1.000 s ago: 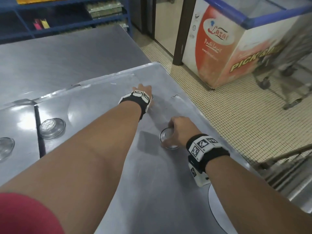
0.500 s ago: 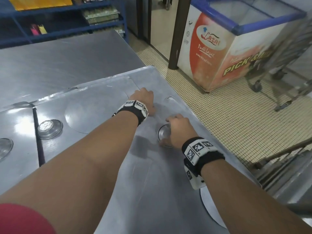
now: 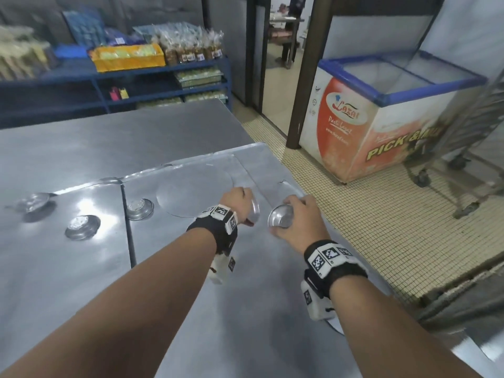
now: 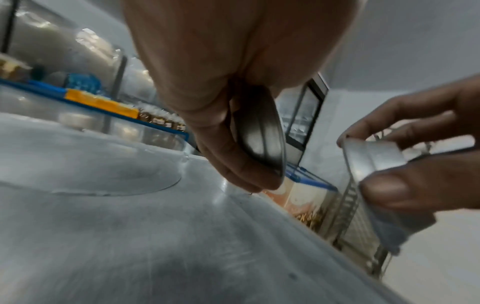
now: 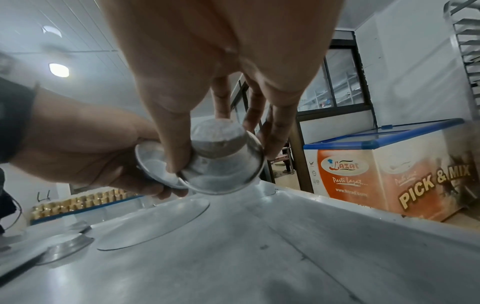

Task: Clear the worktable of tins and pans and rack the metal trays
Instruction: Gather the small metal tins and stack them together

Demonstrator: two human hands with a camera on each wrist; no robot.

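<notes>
Two small round metal tins are off the tray, side by side. My left hand (image 3: 246, 205) grips one tin (image 3: 255, 211) on edge; the left wrist view shows its dark curved side (image 4: 259, 131) under my fingers. My right hand (image 3: 293, 211) holds the other tin (image 3: 281, 216) between thumb and fingers, its base turned to the right wrist camera (image 5: 223, 160), rim close to the left hand's tin (image 5: 153, 164). Both hang just above the right metal tray (image 3: 191, 282). Three more tins (image 3: 140, 208) (image 3: 81, 226) (image 3: 35, 201) sit on the right and left trays (image 3: 54, 282).
A flat round metal disc (image 3: 193, 192) lies on the right tray beyond my hands. The steel worktable (image 3: 109, 137) stretches behind. Right of the table edge are the tiled floor, a chest freezer (image 3: 381, 118) and a wheeled tray rack (image 3: 477, 126). Blue shelves (image 3: 136, 77) stand at the back.
Both hands picked their tins up off the tray and drew back toward me, closer together. My head has tilted up, showing more of the room.
</notes>
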